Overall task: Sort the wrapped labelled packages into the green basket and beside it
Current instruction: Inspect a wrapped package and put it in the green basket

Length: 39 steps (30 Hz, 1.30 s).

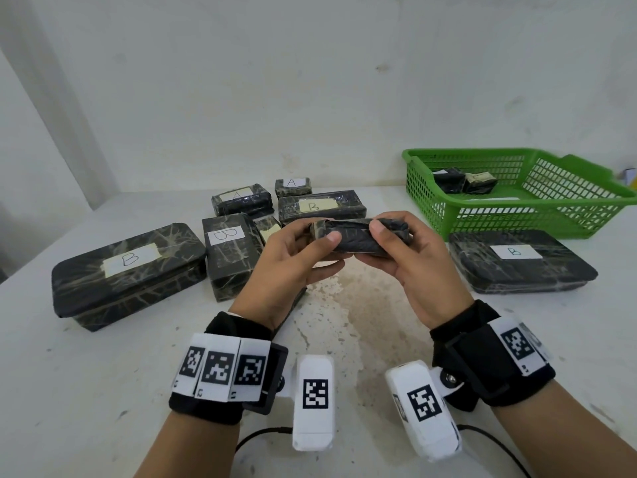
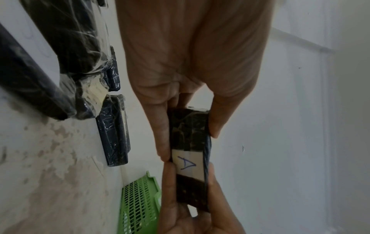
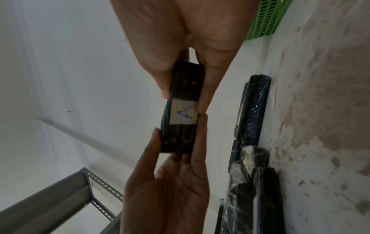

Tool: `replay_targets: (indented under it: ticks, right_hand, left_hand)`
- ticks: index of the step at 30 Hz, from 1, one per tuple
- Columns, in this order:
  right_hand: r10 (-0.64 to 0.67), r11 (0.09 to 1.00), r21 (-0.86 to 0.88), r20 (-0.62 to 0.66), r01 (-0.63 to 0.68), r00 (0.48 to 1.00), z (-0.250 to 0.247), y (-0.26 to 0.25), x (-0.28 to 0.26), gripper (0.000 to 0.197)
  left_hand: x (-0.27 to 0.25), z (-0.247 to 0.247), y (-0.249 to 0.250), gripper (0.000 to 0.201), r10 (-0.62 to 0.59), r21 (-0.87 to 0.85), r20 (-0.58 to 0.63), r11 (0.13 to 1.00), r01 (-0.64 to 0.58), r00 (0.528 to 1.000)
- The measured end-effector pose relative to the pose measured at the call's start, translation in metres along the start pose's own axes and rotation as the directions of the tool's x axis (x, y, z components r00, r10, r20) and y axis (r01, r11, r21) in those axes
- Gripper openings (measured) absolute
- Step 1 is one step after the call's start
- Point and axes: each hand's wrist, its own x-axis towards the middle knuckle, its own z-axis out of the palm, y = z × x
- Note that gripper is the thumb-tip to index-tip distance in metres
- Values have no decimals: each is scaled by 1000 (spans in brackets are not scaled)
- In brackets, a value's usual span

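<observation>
Black film wrapped the small package (image 1: 358, 241) at the centre of the head view, held clear above the tabletop (image 1: 362, 305) with its long axis running left to right across the frame. The left hand (image 1: 293, 260) pinched its left end and the right hand (image 1: 410, 263) its right end, thumbs on the near face. The green basket (image 1: 517, 215) stood at the upper right with two wrapped packages (image 1: 463, 181) in it; a flat package marked B (image 1: 517, 262) lay just in front of it, and more marked A and B lay at centre left.

In the left wrist view the package (image 2: 189, 156) ran top to bottom, its white label (image 2: 187, 164) with an A facing the camera, the left hand (image 2: 190, 63) gripping from above.

In the right wrist view the package (image 3: 183, 110) again ran top to bottom, the right hand (image 3: 186, 39) curled on its upper end.
</observation>
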Motion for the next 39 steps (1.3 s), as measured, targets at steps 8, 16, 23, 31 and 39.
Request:
replay_targets:
  ticks: [8, 16, 23, 31, 39]
  right_hand:
    - [24, 1000, 13, 68, -25, 997, 3, -3, -2, 36]
    - [-34, 999, 31, 20, 34, 999, 1, -2, 0, 29]
    - [139, 986, 93, 13, -139, 990, 4, -7, 1, 43]
    - [159, 985, 63, 31, -161, 987, -5, -4, 5, 19]
    - [77, 995, 60, -3, -77, 997, 1, -5, 2, 41]
  left_hand:
    - [2, -4, 0, 27, 35, 18, -65, 999, -34, 997]
    - [0, 1, 4, 50, 18, -37, 5, 999, -17, 1000]
    - [2, -7, -2, 45, 79, -34, 45, 996, -77, 996]
    - [3, -8, -2, 42, 19, -79, 87, 997, -12, 996]
    - [5, -6, -7, 20, 25, 21, -41, 1000, -24, 999]
